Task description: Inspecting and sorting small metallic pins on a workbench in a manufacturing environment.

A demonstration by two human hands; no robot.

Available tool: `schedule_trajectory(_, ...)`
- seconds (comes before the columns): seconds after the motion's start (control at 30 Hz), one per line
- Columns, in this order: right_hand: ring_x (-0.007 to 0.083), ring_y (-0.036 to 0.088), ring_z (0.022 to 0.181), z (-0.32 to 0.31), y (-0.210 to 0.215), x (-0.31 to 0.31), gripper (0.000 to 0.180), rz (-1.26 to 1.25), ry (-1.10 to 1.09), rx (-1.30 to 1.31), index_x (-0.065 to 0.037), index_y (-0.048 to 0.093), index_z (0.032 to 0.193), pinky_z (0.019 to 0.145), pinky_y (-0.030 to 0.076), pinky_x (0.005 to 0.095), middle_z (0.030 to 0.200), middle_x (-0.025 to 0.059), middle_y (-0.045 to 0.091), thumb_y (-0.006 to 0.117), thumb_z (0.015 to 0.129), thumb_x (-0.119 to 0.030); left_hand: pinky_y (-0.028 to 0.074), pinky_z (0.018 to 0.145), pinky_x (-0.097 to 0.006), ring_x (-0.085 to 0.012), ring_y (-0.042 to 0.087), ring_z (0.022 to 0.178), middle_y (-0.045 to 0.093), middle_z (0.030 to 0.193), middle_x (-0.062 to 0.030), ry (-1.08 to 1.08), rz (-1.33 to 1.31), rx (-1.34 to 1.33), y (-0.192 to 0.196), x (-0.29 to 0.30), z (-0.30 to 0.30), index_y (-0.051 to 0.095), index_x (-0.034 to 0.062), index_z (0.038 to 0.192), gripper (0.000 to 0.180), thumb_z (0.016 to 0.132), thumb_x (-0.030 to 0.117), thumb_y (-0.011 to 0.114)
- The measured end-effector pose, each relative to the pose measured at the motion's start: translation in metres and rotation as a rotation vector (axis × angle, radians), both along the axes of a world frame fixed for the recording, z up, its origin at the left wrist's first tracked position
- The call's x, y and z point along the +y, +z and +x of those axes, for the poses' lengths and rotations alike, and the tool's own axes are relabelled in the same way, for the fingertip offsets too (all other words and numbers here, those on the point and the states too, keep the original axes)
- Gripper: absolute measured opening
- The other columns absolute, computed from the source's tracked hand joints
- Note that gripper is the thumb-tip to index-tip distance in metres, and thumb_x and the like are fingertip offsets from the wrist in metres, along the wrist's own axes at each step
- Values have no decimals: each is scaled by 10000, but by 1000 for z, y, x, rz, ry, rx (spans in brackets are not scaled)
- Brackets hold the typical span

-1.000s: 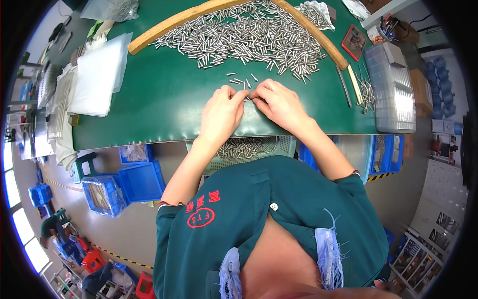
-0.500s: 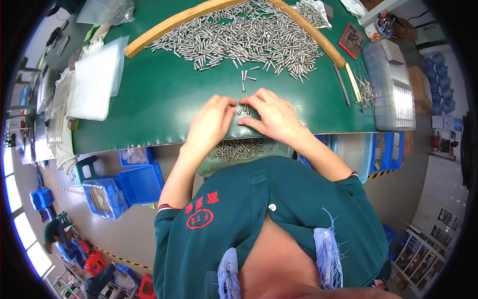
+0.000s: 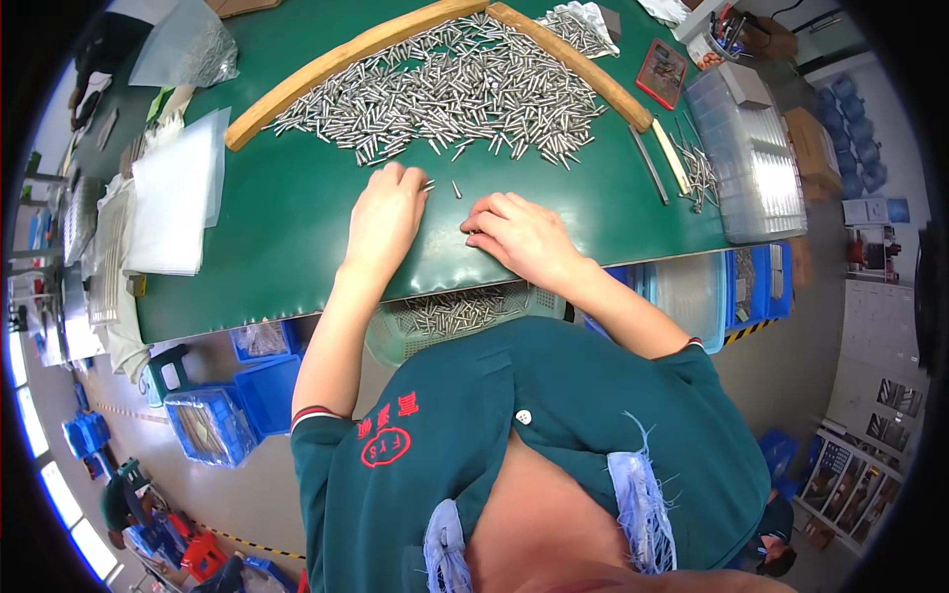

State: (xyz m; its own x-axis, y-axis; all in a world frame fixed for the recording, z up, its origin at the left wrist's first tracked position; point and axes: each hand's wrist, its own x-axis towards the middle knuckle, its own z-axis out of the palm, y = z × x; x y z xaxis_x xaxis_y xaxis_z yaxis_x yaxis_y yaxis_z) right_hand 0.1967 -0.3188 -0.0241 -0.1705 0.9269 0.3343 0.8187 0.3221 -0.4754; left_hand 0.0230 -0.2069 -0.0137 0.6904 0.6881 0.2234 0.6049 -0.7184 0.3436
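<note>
Small tapered metal pins (image 3: 445, 99) lie heaped across the far part of the green table. My left hand (image 3: 384, 222) is just below the heap, its fingers closed, and pin ends (image 3: 427, 185) stick out at the fingertips. Nearer the table's front edge, my right hand (image 3: 524, 237) rests with fingers and thumb pinched together. A bit of metal shows at its fingertips; how many pins it holds is hidden. One loose pin (image 3: 457, 189) lies on the table between the two hands.
Two wooden bars (image 3: 346, 61) meet in an angle behind the heap. Plastic sheets (image 3: 178, 203) lie at left. Clear plastic boxes (image 3: 736, 158), a red tray (image 3: 661, 74) and longer metal rods (image 3: 700, 178) are at right. A green basket of pins (image 3: 390, 336) sits below the table edge.
My hands have moved apart, the left one up toward the heap. The pins that lay between them are no longer on the table there. Of the few loose pins below the heap, one stays visible.
</note>
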Motion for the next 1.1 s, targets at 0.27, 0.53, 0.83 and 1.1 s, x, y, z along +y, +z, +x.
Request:
schedule_trajectory(0.27, 230, 604, 926, -12, 6, 1, 296, -112, 36, 74, -116, 596, 1058, 741, 516, 353, 1044, 22, 583, 696, 801, -223, 494, 748, -410, -309, 593, 884, 572, 897, -129, 87, -269, -27, 7, -63, -19, 602, 37, 994, 234, 815, 174, 666)
schedule_trajectory(0.53, 212, 585, 966, -12, 6, 3, 372, -184, 73, 19, -153, 592, 1162, 774, 512, 341, 1105, 4, 587, 683, 816, -252, 497, 712, -369, -239, 606, 839, 569, 878, -76, 102, -204, -91, -1, -73, -26, 608, 75, 973, 178, 809, 111, 666)
schedule_trajectory(0.83, 231, 597, 955, -9, 14, -2, 364, -172, 67, 34, -109, 589, 1152, 755, 513, 363, 1055, 58, 574, 688, 810, -187, 486, 727, -368, -253, 591, 867, 576, 896, -72, 158, -208, -162, -2, -83, -29, 621, 75, 1014, 205, 822, 132, 665)
schedule_trajectory(1.1, 208, 639, 807, -2, 12, 5, 370, -246, 75, 125, -78, 581, 1183, 726, 520, 331, 1036, 75, 578, 672, 825, -106, 494, 739, -383, -259, 590, 873, 578, 931, -65, 107, -131, -147, -7, -74, -17, 627, 76, 1026, 246, 804, 165, 681)
